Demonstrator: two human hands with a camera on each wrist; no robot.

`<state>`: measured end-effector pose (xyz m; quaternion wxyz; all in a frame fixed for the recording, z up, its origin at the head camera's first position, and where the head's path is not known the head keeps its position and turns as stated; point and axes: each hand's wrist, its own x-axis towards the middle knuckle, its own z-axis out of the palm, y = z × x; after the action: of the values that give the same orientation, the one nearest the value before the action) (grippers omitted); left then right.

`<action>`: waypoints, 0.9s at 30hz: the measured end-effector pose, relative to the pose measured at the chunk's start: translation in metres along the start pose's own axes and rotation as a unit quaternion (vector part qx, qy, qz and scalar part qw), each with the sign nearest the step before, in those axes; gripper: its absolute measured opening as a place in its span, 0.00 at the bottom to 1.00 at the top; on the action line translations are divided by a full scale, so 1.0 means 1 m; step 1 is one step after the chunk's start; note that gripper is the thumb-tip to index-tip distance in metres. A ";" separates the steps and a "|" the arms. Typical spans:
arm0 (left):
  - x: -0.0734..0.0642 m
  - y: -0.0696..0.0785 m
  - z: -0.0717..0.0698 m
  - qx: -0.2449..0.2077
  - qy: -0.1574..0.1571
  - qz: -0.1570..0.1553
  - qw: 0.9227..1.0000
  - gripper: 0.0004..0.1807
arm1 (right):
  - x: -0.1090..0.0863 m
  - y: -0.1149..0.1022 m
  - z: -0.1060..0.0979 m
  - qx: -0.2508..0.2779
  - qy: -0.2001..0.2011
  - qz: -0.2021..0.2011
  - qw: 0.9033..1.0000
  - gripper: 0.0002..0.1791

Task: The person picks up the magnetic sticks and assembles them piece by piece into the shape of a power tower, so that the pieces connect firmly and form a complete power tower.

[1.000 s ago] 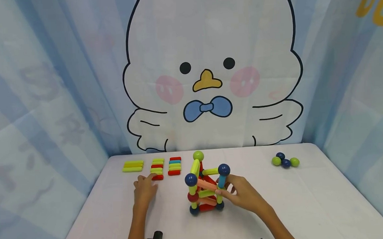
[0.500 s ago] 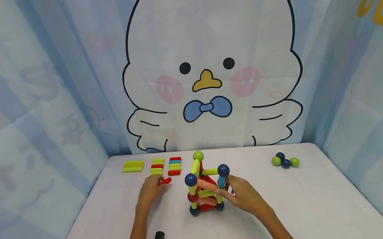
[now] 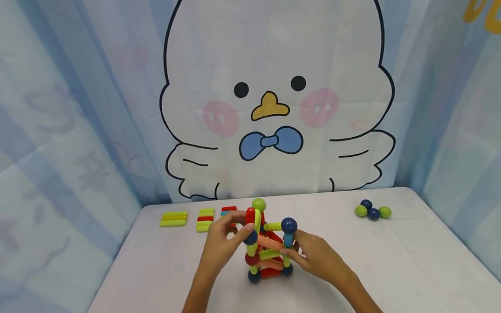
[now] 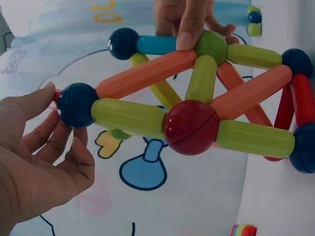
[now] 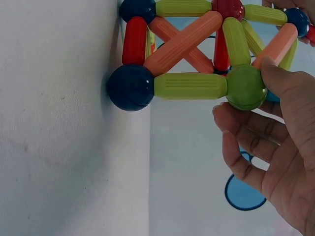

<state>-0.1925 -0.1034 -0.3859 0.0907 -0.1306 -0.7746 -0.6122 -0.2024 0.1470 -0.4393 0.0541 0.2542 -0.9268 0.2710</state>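
"What is in the left hand [image 3: 222, 244]?"

"Its fingers [image 4: 39, 130] pinch a red rod [image 3: 250, 215], which points up from a dark blue ball [image 4: 78, 105] at the upper left corner of the ball-and-rod structure [image 3: 270, 253]."

"And the right hand [image 3: 322, 256]?"

"That one grips a light green ball [image 5: 246, 87] partway up the structure's right side, its thumb [image 5: 278, 76] lying where a salmon rod [image 5: 279, 44] meets the ball."

"Where is the structure itself?"

"Standing on the white counter [image 3: 406, 261], between the two hands, with another light green ball [image 3: 258, 204] at the top of its rear."

"Farther out?"

"Three groups of loose rods [image 3: 205, 219] lie to the left, the nearest partly hidden by the left hand. Well apart, on the right, sit four loose balls [image 3: 374, 213], two dark blue and two light green. Behind the counter hangs a curtain [image 3: 267, 48] printed with a bow-tied bird."
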 end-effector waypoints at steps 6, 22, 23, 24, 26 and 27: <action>-0.006 0.005 0.011 0.118 0.037 0.102 0.987 0.16 | 0.000 -0.002 0.000 0.002 0.002 -0.004 1.000 0.21; -0.012 0.014 0.030 0.420 0.026 0.242 0.874 0.18 | 0.001 0.003 0.003 -0.010 0.034 -0.019 0.999 0.14; -0.012 0.014 0.030 0.422 0.024 0.240 0.874 0.18 | 0.001 0.003 0.003 -0.008 0.032 -0.019 0.999 0.15; -0.013 0.014 0.030 0.420 0.023 0.237 0.876 0.18 | 0.001 0.003 0.003 -0.006 0.031 -0.021 0.999 0.16; -0.013 0.014 0.029 0.401 0.022 0.227 0.887 0.18 | 0.000 0.003 0.004 -0.003 0.030 -0.027 0.999 0.18; -0.013 0.013 0.029 0.390 0.023 0.222 0.893 0.17 | 0.000 0.004 0.004 -0.002 0.030 -0.032 0.999 0.19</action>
<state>-0.1758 -0.0737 -0.3842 0.2859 -0.2396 -0.8994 -0.2279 -0.2041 0.1476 -0.4442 0.0908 0.2751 -0.9168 0.2748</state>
